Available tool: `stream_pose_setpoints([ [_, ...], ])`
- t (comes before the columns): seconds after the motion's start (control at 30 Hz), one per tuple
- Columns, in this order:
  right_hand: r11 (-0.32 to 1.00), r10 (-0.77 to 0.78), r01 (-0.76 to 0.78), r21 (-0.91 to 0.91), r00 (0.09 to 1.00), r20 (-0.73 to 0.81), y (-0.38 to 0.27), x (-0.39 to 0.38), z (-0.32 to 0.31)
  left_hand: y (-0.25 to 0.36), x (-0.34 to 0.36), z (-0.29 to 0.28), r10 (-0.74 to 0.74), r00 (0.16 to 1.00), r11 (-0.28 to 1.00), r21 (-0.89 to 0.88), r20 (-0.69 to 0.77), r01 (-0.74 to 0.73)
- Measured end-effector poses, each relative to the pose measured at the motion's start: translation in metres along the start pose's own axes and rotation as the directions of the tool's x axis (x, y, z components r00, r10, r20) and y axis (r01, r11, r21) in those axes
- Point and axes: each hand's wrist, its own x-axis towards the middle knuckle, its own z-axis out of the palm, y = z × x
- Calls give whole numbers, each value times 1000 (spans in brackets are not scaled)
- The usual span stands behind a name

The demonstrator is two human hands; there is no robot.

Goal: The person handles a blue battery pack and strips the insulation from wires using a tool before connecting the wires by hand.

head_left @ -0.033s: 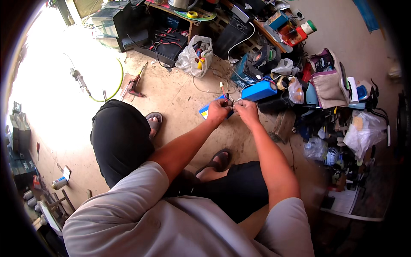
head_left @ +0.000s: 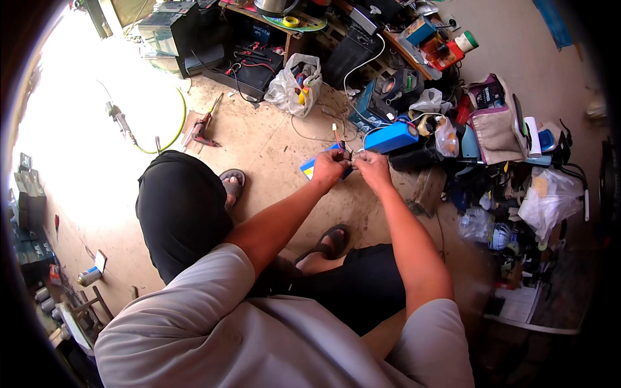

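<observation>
Both hands worked close together, their fingertips almost meeting. The left hand (head_left: 330, 167) had its fingers closed in a pinch, and the right hand (head_left: 372, 169) was pinched just beside it; both appeared to grip thin wires (head_left: 350, 154), though exactly which strand each held was too small to tell.

The blue pack (head_left: 309, 169) lay beneath the left hand, one end showing to that hand's left and a sliver between the hands; it seemed to rest on the floor (head_left: 272, 142). A pale connector (head_left: 335, 127) stood just beyond the left hand's fingers. A second blue pack (head_left: 392, 137) lay just beyond the right hand and slightly to its right, and a wooden block (head_left: 427, 191) sat to that hand's right, nearer the body. Well to the left of the left hand was a red tool (head_left: 204, 132).

The blue pack looked stiff and probably heavy for its size, its smooth wrap perhaps slippery and easily nicked; its long sides offered the safest hold. The wires looked light, soft and fragile at their ends, better pinched on the covering than pulled at the joints.
</observation>
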Motion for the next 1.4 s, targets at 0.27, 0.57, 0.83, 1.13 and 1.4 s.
stream_pose_setpoints([
  [0.27,999,-44,44,-6,999,-25,-6,-12,1,3,1,-2,-73,997,992,-97,19,75],
  [0.57,987,-43,18,-158,987,-156,-4,3,8,4,1,0,-66,997,995,-83,-30,63],
  [0.83,991,15,-30,-129,993,-113,-20,-1,10,2,2,2,-52,998,997,-54,-27,50],
  [1.13,915,-97,16,-404,978,-183,-39,-5,9,-3,5,0,38,999,984,175,-26,-33],
  [1.4,914,-114,52,-403,985,-131,-36,-2,7,10,1,0,21,1000,992,124,19,-24],
])
